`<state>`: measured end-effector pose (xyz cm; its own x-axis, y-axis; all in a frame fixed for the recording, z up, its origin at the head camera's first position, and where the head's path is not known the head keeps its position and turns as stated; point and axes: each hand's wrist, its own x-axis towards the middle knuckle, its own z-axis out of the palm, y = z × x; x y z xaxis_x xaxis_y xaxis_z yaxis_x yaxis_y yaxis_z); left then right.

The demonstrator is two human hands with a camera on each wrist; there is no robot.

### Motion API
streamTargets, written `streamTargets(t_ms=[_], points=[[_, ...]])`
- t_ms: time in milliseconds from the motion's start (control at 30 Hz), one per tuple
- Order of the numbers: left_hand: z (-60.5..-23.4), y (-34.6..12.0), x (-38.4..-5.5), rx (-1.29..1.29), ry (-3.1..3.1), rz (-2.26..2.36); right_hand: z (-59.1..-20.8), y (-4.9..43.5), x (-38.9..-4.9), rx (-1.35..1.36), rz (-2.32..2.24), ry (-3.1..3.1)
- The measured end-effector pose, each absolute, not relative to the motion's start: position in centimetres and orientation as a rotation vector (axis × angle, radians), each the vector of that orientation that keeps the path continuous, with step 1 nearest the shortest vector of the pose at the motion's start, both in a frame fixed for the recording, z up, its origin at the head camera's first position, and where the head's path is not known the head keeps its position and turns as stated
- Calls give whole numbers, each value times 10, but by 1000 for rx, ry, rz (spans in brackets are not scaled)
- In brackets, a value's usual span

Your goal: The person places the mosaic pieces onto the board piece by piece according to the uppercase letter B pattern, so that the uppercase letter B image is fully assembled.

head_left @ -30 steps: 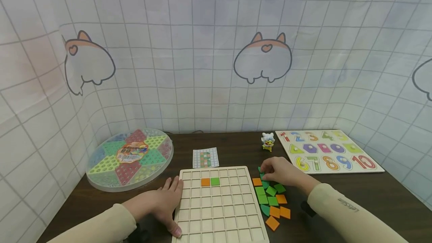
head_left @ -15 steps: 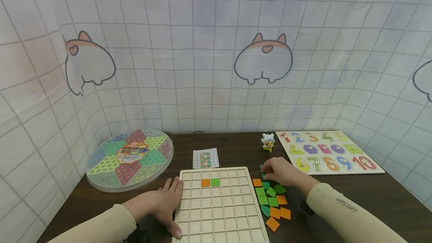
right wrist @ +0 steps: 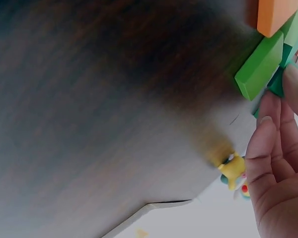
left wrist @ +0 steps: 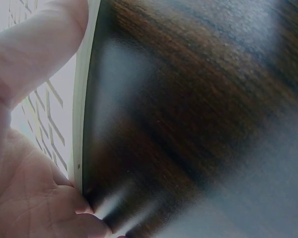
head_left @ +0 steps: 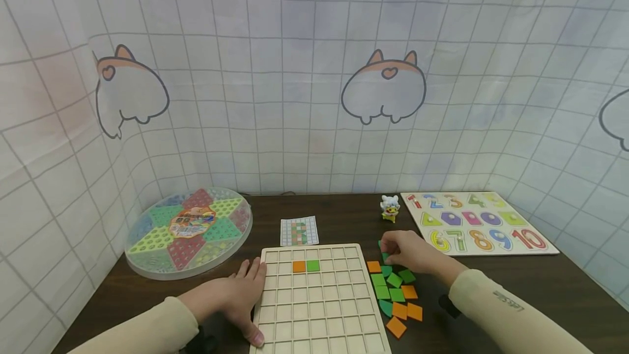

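A pale wooden grid board [head_left: 316, 310] lies in front of me in the head view, with one orange square tile [head_left: 299, 266] and one green square tile [head_left: 313, 265] in its cells. My left hand [head_left: 244, 295] rests spread along the board's left edge; its thumb touches the rim, as the left wrist view also shows. Beyond the board's right edge, my right hand [head_left: 409, 249] pinches a dark green tile [right wrist: 276, 83] between thumb and fingers, partly hidden by them. Loose orange tiles, bright green tiles [head_left: 381, 292] and dark green rounded tiles [head_left: 385, 307] lie beside that hand.
A small printed pattern card [head_left: 299, 231] lies behind the board. Left of it stands a round Chinese checkers board [head_left: 191, 228]. A small figurine [head_left: 390, 208] and a number puzzle board [head_left: 479, 223] are at the back right, before a grid-patterned cloth wall [head_left: 314, 97].
Almost nothing differs. My right hand stays at the dark green tiles with only slight finger movement, and the left hand keeps its place on the board.
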<state>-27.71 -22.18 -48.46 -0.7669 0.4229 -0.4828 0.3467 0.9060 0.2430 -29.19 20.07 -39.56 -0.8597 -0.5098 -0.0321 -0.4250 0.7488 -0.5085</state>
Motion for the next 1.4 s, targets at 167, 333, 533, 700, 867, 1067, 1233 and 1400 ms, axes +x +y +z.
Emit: streamTargets(t_ms=[167, 333, 533, 700, 867, 1067, 1233, 1400], points=[[-484, -221, -276, 557, 2527, 176, -394, 200, -293, -735, -802, 2779], [-485, -222, -277, 551, 2522, 179, -389, 190, -296, -721, -904, 2768], [-489, -222, -280, 543, 2515, 183, -388, 162, -298, -744, -984, 2702], [-489, -223, -279, 549, 2512, 197, -388, 131, -297, -747, -1014, 2642], [-485, -222, -277, 556, 2515, 193, -390, 107, -296, -750, -999, 2615], [-484, -221, -276, 555, 2519, 190, -393, 90, -294, -791, -918, 2634], [-477, -218, -269, 553, 2535, 170, -394, 85, -291, -819, -865, 2646], [-470, -215, -264, 548, 2550, 141, -396, 83, -290, -806, -830, 2676]])
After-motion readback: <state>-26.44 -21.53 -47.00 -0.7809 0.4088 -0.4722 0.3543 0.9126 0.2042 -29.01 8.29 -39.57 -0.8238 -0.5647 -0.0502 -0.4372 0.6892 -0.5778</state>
